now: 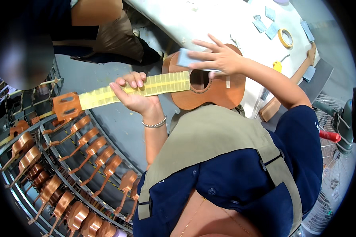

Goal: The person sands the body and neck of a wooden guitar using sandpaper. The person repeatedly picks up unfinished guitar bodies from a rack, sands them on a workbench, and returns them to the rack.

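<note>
1 ukulele (182,96) is seemingly braced against the apron (221,126) for steadiness, its taped neck (101,96) grasped by the left hand (135,95). A blue pad (183,58) is covered by the spread right hand (221,59); whether it is pinched cannot be told. Loose pads (272,30) are scattered across the white table (213,17); copper-toned instruments (103,156) are racked above grey floor (103,73).

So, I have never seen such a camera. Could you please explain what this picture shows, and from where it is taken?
It is one view, from a wide camera on the person's head, looking down; the lens bends straight edges. There is no robot: these are the person's bare hands. The left hand holds the yellow-covered neck of a small guitar. The right hand, fingers spread, has a pale blue pad under its fingers. On the white table lie blue pieces and a tape roll.
</note>
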`<state>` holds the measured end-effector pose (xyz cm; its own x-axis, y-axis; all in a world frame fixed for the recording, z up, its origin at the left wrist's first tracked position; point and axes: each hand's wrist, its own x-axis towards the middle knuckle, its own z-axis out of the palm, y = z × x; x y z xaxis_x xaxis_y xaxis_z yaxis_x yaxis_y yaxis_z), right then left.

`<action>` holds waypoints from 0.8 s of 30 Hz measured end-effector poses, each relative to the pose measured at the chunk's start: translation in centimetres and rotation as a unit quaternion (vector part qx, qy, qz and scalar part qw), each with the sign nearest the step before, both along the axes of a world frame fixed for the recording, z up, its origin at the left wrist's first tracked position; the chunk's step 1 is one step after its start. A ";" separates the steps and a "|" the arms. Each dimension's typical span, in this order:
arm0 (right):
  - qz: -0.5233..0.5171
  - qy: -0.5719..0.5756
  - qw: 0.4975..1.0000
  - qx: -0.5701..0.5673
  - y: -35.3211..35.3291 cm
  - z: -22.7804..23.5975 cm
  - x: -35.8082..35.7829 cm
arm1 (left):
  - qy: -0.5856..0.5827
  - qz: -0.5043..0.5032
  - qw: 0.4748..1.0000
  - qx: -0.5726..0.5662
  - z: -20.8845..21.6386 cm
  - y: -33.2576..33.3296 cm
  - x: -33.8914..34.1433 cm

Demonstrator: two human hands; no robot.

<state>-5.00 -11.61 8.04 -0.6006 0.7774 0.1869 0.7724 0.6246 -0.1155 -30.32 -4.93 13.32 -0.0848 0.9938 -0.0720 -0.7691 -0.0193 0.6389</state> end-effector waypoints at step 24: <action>-0.601 0.159 0.781 -0.059 -7.9 -6.1 0.4 | -0.048 -0.185 0.972 0.136 -0.8 0.1 -0.5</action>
